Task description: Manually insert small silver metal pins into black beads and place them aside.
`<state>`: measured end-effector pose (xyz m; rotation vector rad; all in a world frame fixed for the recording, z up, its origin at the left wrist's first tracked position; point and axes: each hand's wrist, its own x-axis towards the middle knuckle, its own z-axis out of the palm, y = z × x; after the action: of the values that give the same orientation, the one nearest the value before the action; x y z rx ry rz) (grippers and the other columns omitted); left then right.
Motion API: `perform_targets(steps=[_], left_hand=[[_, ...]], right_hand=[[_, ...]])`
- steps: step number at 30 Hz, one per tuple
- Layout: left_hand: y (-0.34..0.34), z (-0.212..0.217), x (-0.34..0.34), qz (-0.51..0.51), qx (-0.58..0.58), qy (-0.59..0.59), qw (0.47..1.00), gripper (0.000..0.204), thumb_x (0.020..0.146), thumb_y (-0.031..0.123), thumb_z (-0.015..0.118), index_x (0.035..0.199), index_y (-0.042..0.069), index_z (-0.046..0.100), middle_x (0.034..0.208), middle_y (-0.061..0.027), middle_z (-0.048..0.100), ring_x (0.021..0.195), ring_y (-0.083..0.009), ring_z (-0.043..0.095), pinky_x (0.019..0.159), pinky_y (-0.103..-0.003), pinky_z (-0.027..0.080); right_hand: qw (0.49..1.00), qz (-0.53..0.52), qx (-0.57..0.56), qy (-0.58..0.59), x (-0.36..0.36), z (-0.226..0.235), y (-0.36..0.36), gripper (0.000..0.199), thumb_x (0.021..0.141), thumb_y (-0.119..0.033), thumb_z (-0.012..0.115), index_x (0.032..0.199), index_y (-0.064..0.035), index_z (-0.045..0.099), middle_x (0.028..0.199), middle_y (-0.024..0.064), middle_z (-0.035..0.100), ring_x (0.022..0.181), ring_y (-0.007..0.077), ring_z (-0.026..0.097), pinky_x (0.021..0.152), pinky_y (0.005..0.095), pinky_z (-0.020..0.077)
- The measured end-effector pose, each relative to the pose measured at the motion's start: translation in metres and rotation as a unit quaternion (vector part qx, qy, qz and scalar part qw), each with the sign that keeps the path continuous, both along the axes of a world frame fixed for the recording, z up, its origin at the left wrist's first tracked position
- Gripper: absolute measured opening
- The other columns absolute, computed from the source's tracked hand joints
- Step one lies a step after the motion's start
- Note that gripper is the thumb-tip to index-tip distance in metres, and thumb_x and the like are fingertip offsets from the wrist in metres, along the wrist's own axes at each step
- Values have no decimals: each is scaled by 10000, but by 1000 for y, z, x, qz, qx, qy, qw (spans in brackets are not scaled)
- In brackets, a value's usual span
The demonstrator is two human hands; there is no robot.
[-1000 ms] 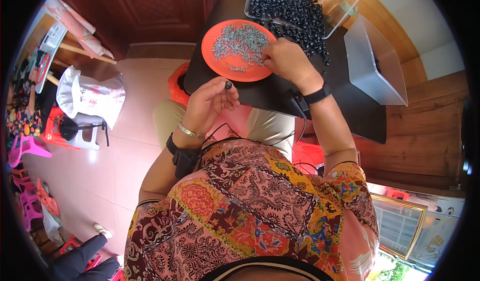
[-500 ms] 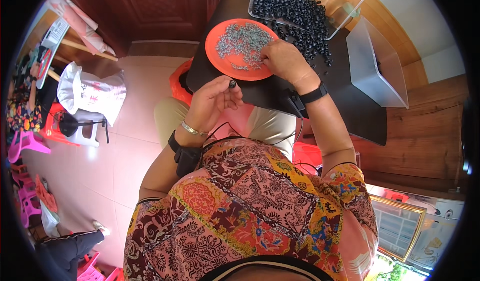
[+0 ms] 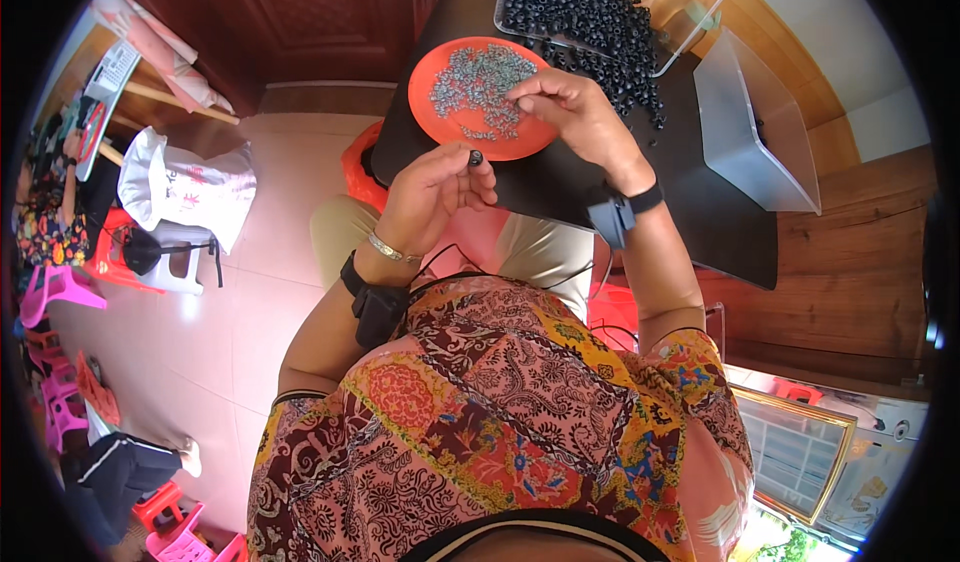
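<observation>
My left hand (image 3: 432, 187) is raised near the table's front edge, just below the red plate. Between its thumb and index finger it pinches a small black cylindrical part (image 3: 475, 158) with a hole in its end. Over the right side of the round red plate (image 3: 500, 149), my right hand (image 3: 588, 124) has thumb and index finger pressed together. What these fingertips hold, if anything, is too small to make out. Many small silvery metal pieces (image 3: 478, 80) lie spread on the plate. Beyond my right hand, loose black parts (image 3: 600, 70) like the held one spill onto the dark table (image 3: 690, 232).
A clear plastic tray (image 3: 499, 24) full of black parts lies tipped at the back of the table. To the right stands a translucent bin (image 3: 735, 132). On the left are a white sack (image 3: 190, 187), plastic stools (image 3: 60, 287) and another person's leg (image 3: 130, 467).
My right hand has shifted slightly left over the plate, and its wrist has turned. My left hand, still pinching the black part, has moved a little right and up. The other person's leg has moved.
</observation>
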<state>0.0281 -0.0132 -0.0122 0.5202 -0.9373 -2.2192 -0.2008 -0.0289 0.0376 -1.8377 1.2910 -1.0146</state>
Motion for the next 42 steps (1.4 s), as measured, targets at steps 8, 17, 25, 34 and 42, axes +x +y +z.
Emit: perform_targets(steps=[8,17,25,34,42], left_hand=[[5,8,-11,-16,-2,27,999,229,945,238,453,980,39,562,887,-75,616,797,-190,608,731,-285,469],[7,6,-11,-12,0,29,1000,296,945,238,444,1104,13,551,888,-75,606,790,-188,604,721,-279,461],[8,7,-11,3,0,18,1000,277,949,233,433,1073,17,554,891,-70,610,791,-182,605,720,-280,462],[11,17,-14,28,4,14,999,293,954,228,417,1125,25,542,918,-52,612,814,-163,600,729,-279,460],[12,18,-15,34,-2,35,999,310,974,254,396,1160,37,518,977,-55,610,881,-157,590,766,-282,453]], right_hand=[[973,137,36,-181,30,16,36,150,878,6,594,1005,-11,672,931,47,637,880,129,603,793,255,482],[978,132,-3,-160,31,5,38,124,899,6,573,989,-9,658,862,42,628,781,115,612,708,252,507],[988,86,11,-129,33,6,42,140,860,17,617,992,-6,657,868,36,638,779,112,625,714,241,510],[988,54,-144,-13,41,8,48,243,779,43,687,1011,-23,666,937,69,649,861,154,631,749,270,512],[975,-28,-219,-9,50,-5,57,228,792,17,683,1017,-23,670,963,94,659,861,189,629,768,294,509]])
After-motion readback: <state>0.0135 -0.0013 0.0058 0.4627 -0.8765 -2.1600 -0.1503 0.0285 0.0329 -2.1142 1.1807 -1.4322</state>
